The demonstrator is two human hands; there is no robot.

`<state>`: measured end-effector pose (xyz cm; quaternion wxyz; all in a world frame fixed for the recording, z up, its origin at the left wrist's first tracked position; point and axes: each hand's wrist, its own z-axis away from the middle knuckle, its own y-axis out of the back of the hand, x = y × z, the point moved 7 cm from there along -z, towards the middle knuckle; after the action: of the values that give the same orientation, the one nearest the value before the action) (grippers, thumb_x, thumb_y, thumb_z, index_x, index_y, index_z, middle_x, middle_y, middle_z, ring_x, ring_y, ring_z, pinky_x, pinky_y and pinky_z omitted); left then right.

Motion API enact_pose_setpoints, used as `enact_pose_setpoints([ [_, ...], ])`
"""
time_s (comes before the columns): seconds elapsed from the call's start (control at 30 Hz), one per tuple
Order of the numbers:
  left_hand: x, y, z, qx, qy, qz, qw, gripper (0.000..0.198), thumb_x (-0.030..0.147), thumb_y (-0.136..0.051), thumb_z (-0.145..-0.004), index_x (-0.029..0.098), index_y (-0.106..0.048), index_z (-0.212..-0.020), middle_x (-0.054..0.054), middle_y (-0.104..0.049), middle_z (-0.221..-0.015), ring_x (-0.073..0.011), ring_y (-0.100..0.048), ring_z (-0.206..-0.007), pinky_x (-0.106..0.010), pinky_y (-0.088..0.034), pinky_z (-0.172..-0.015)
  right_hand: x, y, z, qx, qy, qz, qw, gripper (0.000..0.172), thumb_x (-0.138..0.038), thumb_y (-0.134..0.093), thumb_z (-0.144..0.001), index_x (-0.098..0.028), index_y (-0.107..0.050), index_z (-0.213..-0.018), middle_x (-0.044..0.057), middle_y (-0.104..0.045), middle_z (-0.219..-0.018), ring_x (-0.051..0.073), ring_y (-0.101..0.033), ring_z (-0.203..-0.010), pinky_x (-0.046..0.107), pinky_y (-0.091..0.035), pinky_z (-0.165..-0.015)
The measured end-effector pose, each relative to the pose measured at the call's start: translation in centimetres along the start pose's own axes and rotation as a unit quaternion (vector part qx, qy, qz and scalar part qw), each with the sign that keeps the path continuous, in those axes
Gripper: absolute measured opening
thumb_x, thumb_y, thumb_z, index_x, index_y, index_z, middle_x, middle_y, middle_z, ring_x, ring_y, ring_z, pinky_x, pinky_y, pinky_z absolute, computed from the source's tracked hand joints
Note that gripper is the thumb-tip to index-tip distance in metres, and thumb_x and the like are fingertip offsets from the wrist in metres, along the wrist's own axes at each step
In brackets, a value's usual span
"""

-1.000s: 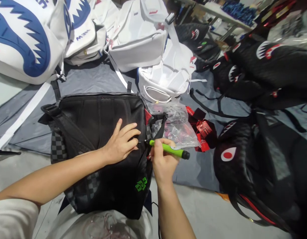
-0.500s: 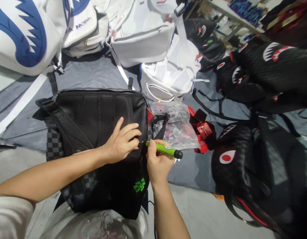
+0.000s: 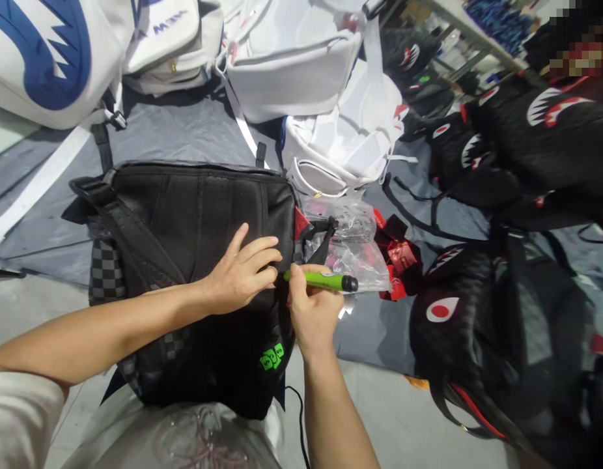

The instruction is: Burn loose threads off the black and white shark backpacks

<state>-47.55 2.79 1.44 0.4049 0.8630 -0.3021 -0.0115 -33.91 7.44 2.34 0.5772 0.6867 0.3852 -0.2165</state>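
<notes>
A black backpack (image 3: 198,215) with checkered straps and a green logo lies flat in front of me. My left hand (image 3: 240,273) rests on its right side, fingertips pinched together on the fabric by the seam. My right hand (image 3: 314,312) grips a green pen-shaped tool (image 3: 321,281) with a black end. The tool's thin tip points left and meets the fingertips of my left hand at the bag's edge.
White shark-print backpacks (image 3: 292,71) are piled at the back and back left. Black shark-face backpacks (image 3: 506,306) crowd the right side. A clear plastic bag (image 3: 353,251) and red tags (image 3: 402,257) lie just right of the black backpack. A grey sheet (image 3: 184,130) covers the table.
The green tool has tipped closer to level and its tip has moved left against my left fingertips. My view has shifted a little; my left hand stays on the bag.
</notes>
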Motion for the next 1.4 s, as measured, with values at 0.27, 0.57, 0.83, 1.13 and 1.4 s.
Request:
enact_pose_setpoints([
  [0.27, -0.1, -0.2, 0.1, -0.010, 0.005, 0.004, 1.000, 0.008, 0.024, -0.059, -0.092, 0.018, -0.064, -0.089, -0.006, -0.068, -0.112, -0.0229, -0.048, -0.131, -0.060, -0.012, -0.122, -0.1, 0.2, -0.6, -0.012, -0.023, 0.034, 0.999, 0.037, -0.050, -0.053, -0.092, -0.017, -0.059, -0.076, 0.001, -0.062, -0.059, 0.014, -0.054, -0.047, 0.027, -0.043, -0.052],
  [0.57, -0.1, 0.0, -0.2, -0.014, 0.011, 0.008, 1.000, 0.007, 0.023, -0.060, -0.091, 0.018, -0.064, -0.089, -0.006, -0.069, -0.111, -0.0236, -0.050, -0.129, -0.060, -0.013, -0.122, 0.0, 0.4, -0.8, 0.003, -0.041, 0.032, 0.999, 0.037, -0.050, -0.052, -0.092, -0.017, -0.059, -0.075, 0.002, -0.063, -0.061, 0.014, -0.055, -0.049, 0.027, -0.042, -0.053],
  [0.83, -0.1, -0.1, -0.2, -0.021, 0.013, 0.003, 1.000, 0.008, 0.025, -0.061, -0.091, 0.018, -0.065, -0.090, -0.006, -0.068, -0.110, -0.0239, -0.051, -0.128, -0.060, -0.011, -0.122, 0.6, 0.1, -0.6, -0.012, -0.063, -0.012, 0.998, 0.038, -0.053, -0.054, -0.090, -0.017, -0.058, -0.077, 0.002, -0.062, -0.060, 0.015, -0.054, -0.049, 0.027, -0.042, -0.051],
  [1.13, -0.8, -0.7, -0.1, -0.027, 0.012, 0.012, 0.999, 0.012, 0.026, -0.057, -0.093, 0.018, -0.065, -0.093, -0.006, -0.067, -0.113, -0.0230, -0.047, -0.132, -0.057, -0.009, -0.122, 0.7, 0.1, -1.3, -0.021, -0.040, 0.032, 0.998, 0.044, -0.058, -0.051, -0.090, -0.017, -0.062, -0.078, 0.004, -0.063, -0.058, 0.017, -0.058, -0.048, 0.029, -0.045, -0.051],
  [1.4, -0.3, -1.3, -0.7, -0.069, -0.040, -0.056, 0.995, 0.035, 0.044, -0.040, -0.099, 0.023, -0.068, -0.098, -0.007, -0.064, -0.126, -0.0250, -0.041, -0.134, -0.065, -0.013, -0.116, 0.5, 0.2, -2.7, -0.043, 0.126, 0.097, 0.986, 0.048, -0.066, -0.042, -0.083, -0.033, -0.076, -0.091, 0.009, -0.060, -0.052, 0.030, -0.055, -0.038, 0.044, -0.042, -0.038],
])
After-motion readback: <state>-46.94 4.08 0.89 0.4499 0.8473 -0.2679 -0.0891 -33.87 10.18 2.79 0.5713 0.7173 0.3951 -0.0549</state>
